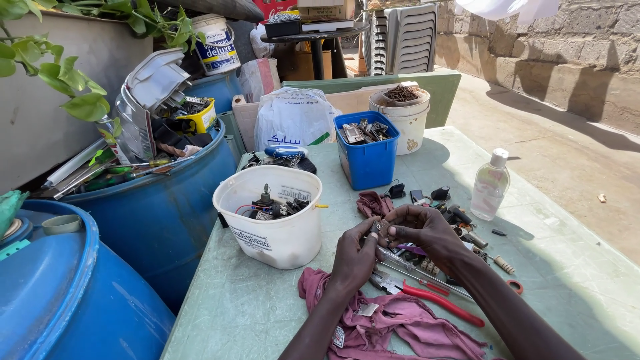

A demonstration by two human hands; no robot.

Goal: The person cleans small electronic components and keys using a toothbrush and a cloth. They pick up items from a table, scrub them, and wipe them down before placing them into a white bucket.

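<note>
**Outdoor bench, small part between both hands**

You are working in a sunlit yard, at a pale green table (267, 313) set against a rough block wall (573, 47), with blue barrels (153, 213) of tools and scrap crowding its left edge.

Both of your hands meet over the middle of the table. Your left hand (353, 257) and right hand (423, 230) are each pinched on a small dark part (380, 229), fingertips closed on it from either side, held just above the tools. What the part is exactly is too small to tell. Keep it low over the table, so that if it slips it lands among the things below and not on the ground. Let one hand do the holding and the other the working. Your forearms already hover near the cloth; resting them there would probably steady the pinch.

Below your hands lie red-handled pliers (443, 301) and some slim metal tools (407, 263), on and beside a crumpled maroon cloth (400, 327). Small dark parts and screws are scattered just to the right of your right hand, so mind your wrist among them.

Around that: a white bucket (270, 233) of oddments to your left, a blue tub (369, 160) of metal pieces behind, another white bucket (403, 120) further back, and a clear plastic bottle (490, 187) standing upright to the right, well apart from your hands.
</note>
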